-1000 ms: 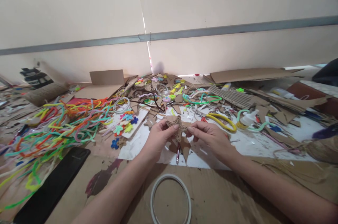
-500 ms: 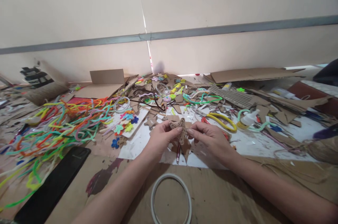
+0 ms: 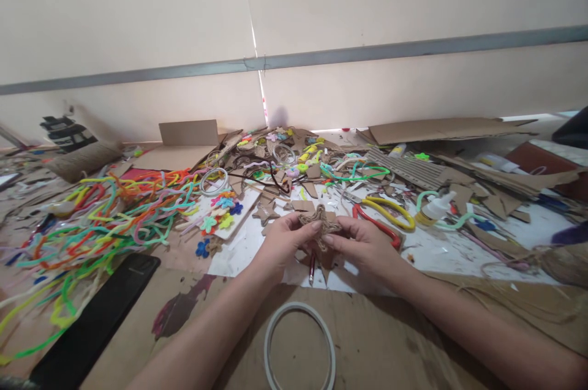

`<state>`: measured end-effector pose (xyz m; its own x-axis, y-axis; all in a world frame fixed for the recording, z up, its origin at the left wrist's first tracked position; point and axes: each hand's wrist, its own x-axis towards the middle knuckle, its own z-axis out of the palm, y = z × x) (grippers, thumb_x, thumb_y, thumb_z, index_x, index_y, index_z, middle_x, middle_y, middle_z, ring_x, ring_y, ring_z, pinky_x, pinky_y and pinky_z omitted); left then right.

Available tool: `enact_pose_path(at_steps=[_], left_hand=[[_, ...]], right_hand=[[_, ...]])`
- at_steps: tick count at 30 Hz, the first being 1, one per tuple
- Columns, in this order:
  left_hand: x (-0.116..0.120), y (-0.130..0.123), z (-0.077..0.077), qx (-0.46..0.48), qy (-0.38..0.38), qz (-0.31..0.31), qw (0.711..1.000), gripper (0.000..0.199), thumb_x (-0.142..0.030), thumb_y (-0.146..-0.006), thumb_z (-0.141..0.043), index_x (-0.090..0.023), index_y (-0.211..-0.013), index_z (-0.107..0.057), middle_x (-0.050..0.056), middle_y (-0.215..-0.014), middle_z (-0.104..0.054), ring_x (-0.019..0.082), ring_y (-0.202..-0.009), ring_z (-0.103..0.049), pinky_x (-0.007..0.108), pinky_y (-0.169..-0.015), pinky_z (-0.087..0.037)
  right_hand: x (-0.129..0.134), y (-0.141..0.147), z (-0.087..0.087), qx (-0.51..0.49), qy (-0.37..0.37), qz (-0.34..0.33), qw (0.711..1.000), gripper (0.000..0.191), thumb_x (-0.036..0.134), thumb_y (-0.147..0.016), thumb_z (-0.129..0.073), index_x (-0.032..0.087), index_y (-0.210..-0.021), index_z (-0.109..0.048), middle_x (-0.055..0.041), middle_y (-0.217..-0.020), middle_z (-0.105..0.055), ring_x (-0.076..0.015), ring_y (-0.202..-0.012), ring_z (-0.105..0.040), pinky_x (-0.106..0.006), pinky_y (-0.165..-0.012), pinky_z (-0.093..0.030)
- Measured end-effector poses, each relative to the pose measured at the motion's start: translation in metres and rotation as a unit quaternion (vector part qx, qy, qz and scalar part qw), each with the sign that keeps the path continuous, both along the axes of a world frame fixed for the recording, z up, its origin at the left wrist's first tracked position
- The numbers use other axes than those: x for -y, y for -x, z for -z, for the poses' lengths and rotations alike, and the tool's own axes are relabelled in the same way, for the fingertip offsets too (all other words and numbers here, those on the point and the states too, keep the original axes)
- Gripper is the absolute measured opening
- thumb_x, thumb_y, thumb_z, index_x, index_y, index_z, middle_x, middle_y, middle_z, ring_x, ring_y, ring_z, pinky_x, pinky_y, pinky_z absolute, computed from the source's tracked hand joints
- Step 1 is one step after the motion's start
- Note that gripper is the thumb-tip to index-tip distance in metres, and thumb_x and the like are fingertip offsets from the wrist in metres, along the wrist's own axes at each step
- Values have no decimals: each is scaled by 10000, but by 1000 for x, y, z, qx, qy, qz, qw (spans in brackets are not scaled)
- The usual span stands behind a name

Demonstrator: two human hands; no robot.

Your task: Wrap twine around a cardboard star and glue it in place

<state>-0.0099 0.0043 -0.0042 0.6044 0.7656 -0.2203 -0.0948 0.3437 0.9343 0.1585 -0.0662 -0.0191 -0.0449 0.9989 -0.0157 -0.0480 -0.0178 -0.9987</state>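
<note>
A small star wrapped in brown twine (image 3: 320,226) is held up between both hands, over the white paper. My left hand (image 3: 287,243) pinches its left side, thumb in front. On the right side, my right hand (image 3: 361,243) pinches it between thumb and fingers. Below the star lie a dark red pencil (image 3: 312,269) and a brown cardboard piece (image 3: 326,260). Red-handled scissors (image 3: 379,225) lie just beyond my right hand, beside yellow-handled pliers (image 3: 390,211).
A tape roll (image 3: 267,350) lies in front. Pipe cleaners (image 3: 110,218) and a black phone (image 3: 98,322) are at left, with felt flowers (image 3: 225,220) nearer the middle. A glue bottle (image 3: 434,209) and twine ball (image 3: 565,262) are at right. Cardboard scraps lie behind.
The star has turned so that more of its face shows. My right thumb has moved onto its lower right part, and the red scissor handles are less covered.
</note>
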Motion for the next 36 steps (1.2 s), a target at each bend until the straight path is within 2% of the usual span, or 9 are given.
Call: enact_pose_path(at_steps=[3, 6, 9, 12, 17, 21, 26, 33, 36], left_hand=[[-3, 1, -2, -8, 15, -6, 1000, 421, -505, -684, -849, -135, -813, -694, 26, -682, -644, 109, -563, -561, 225, -539, -402], [-5, 1, -5, 4, 2, -20, 1000, 412, -481, -650, -873, -129, -788, -708, 38, -750, -669, 115, -632, -596, 225, -602, -450], [-4, 1, -5, 14, -1, -28, 1000, 409, -473, -631, -884, -131, -758, -700, 33, -769, -672, 116, -652, -606, 239, -659, -480], [-3, 1, -4, 0, -8, -22, 1000, 420, -494, -650, -868, -131, -786, -708, 33, -739, -667, 118, -620, -599, 234, -612, -451], [-5, 3, -5, -37, -47, 4, 998, 424, -541, -704, -818, -140, -794, -712, 47, -698, -671, 131, -611, -608, 238, -598, -442], [-4, 4, -8, -59, -65, 33, 996, 377, -507, -712, -813, -160, -725, -667, 31, -640, -648, 120, -547, -577, 235, -544, -428], [-1, 4, -7, -62, -58, 23, 996, 327, -453, -715, -787, -175, -703, -615, 5, -605, -616, 122, -464, -541, 245, -468, -412], [-3, 3, -10, -23, -63, 14, 998, 291, -416, -714, -813, -150, -815, -752, 59, -783, -704, 137, -674, -618, 248, -670, -471], [-2, 2, -11, -16, -49, 15, 999, 309, -419, -690, -837, -149, -826, -771, 70, -797, -714, 142, -683, -618, 256, -688, -477]], right_hand=[[-1, -3, -3, 14, -14, 26, 999, 315, 464, -795, -771, 176, -892, -691, -9, -780, -682, -169, -719, -604, -290, -673, -464], [-2, -4, -2, 17, -8, 57, 998, 356, 521, -798, -761, 175, -824, -683, 6, -724, -640, -144, -660, -556, -274, -626, -436], [-3, -2, 2, -13, 14, 36, 999, 396, 559, -819, -734, 174, -909, -700, -21, -788, -674, -160, -689, -592, -284, -625, -454], [-3, 0, 4, -22, 8, 17, 1000, 414, 546, -791, -764, 173, -963, -710, -45, -826, -704, -188, -742, -625, -308, -665, -481], [-4, -5, 0, 31, -10, 68, 997, 379, 542, -764, -769, 175, -824, -698, -8, -707, -650, -144, -622, -542, -279, -585, -428], [-4, -7, -2, 32, -2, 76, 997, 402, 562, -737, -777, 176, -781, -675, -2, -684, -630, -144, -619, -538, -277, -576, -422], [-4, -2, -1, 14, -3, 70, 997, 422, 579, -738, -778, 177, -794, -660, 4, -682, -621, -131, -596, -513, -271, -561, -400], [-4, -4, -2, 22, 8, 87, 996, 414, 575, -729, -780, 179, -795, -682, 3, -667, -624, -134, -580, -520, -267, -534, -384], [-4, -5, -4, 24, -2, 89, 996, 397, 564, -739, -771, 180, -787, -680, 3, -675, -631, -136, -586, -527, -272, -547, -398]])
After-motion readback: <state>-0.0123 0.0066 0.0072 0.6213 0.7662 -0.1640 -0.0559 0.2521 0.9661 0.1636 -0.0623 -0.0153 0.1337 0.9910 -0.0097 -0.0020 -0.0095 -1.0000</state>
